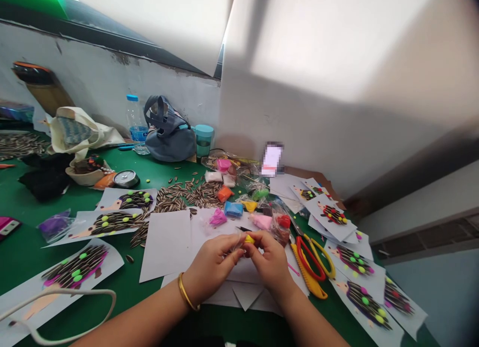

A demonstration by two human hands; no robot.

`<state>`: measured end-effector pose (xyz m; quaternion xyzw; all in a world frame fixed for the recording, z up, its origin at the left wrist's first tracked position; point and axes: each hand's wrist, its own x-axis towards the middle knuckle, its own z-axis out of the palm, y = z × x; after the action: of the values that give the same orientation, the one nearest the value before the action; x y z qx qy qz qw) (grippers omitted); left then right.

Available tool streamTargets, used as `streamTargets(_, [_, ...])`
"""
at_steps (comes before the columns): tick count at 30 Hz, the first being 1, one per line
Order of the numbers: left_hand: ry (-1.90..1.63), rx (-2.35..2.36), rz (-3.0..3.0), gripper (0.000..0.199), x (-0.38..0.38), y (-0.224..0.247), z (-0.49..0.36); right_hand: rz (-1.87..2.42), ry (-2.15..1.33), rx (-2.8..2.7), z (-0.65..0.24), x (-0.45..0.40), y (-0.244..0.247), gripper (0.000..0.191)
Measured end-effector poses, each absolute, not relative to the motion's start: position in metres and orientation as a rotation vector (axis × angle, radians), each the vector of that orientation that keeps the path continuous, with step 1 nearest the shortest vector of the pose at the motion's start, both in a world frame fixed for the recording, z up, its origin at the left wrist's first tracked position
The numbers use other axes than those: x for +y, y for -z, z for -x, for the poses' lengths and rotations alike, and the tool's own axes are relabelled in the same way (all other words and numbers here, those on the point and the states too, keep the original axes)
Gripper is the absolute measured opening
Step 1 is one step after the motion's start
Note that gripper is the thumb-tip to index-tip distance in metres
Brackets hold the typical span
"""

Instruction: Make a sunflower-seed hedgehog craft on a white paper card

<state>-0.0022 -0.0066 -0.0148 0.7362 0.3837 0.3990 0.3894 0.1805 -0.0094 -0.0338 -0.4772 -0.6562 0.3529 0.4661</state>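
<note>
My left hand (219, 262) and my right hand (270, 260) meet above the white papers at the table's middle. Between their fingertips is a small piece of yellow clay (249, 239), which both pinch. Clear wrapping shows by the left fingers. Just beyond the hands lie packets of clay: magenta (218, 217), blue (234, 209), pink (261, 221) and red (283, 221). A blank white sheet (166, 245) is left of my left hand. Right of my right hand are red-handled scissors (310, 259) and yellow-handled scissors (324, 255).
Sunflower seeds (187, 193) are heaped behind the papers. Seed hedgehog pictures lie at left (77, 267) and right (364, 304). Along the wall stand a bottle (136, 122), a grey-blue bag (168, 132), a teal cup (204, 140) and a phone (272, 159). A white cable (75, 292) loops front left.
</note>
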Motion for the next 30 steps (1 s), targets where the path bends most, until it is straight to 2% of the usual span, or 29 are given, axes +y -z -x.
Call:
streamTargets(8, [-1.126,1.197,-1.629,0.03,0.008,0.016,0.013,1.125,-1.061,-1.476,-0.185,-0.01,0.029,0.021])
streamTargets(12, [-1.107,1.191,-1.527,0.036,0.009,0.016,0.013,1.114,-0.992,-1.602,-0.185,-0.008,0.029,0.023])
streamTargets(16, [-1.04,1.074,-1.553,0.034,0.003,0.013,0.008,1.185,-0.818,-1.691,-0.183,-0.009,0.03,0.04])
streamTargets(21, [-1.024,1.024,-1.785,0.036,-0.002,0.011,0.003,1.253,-0.679,-1.786,-0.179,-0.01,0.024,0.017])
streamTargets(25, [-1.015,1.043,-1.747,0.037,-0.002,0.013,0.003,1.201,-0.731,-1.836,-0.18,-0.01,0.02,0.025])
streamTargets(28, [-1.004,1.067,-1.625,0.041,0.0,0.012,0.006,1.169,-0.799,-1.831,-0.182,-0.008,0.02,0.02])
streamTargets(30, [-1.009,1.068,-1.502,0.041,0.002,0.01,0.007,1.16,-0.812,-1.837,-0.185,-0.007,0.021,0.025])
